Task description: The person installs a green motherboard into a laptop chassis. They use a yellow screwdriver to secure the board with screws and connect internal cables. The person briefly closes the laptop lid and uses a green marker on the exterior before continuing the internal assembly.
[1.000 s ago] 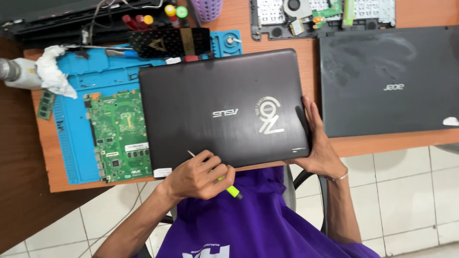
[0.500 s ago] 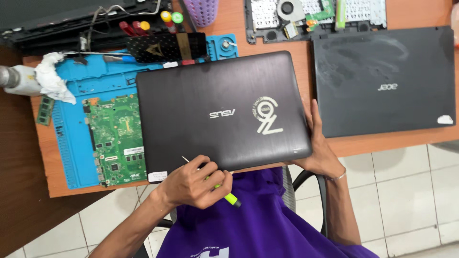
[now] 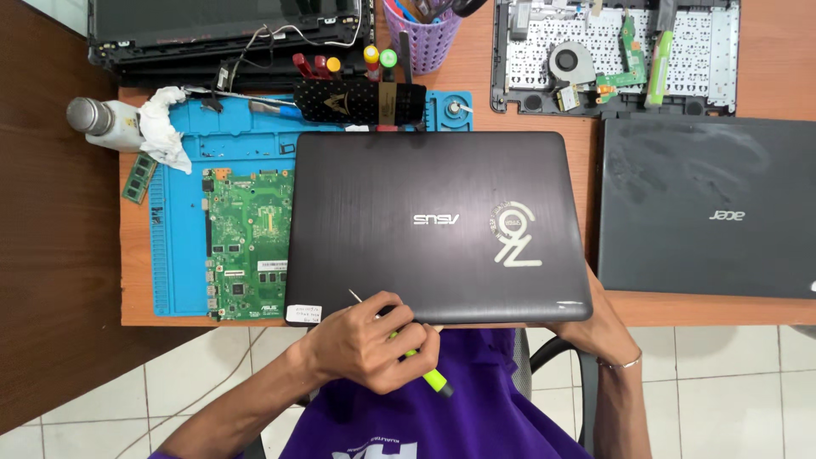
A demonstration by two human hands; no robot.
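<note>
- While our left hand [image 3: 365, 340] pinches the small screwdriver [image 3: 408, 350], its tip has moved onto the closed laptop [image 3: 438, 225] at the counter's [image 3: 680, 308] near edge.
- Our right hand [image 3: 599, 319] keeps gripping the laptop's corner.

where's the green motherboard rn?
Head view, left of centre: the green motherboard lies on the blue repair mat, right beside the closed dark laptop, whose near edge the left hand touches.
</note>
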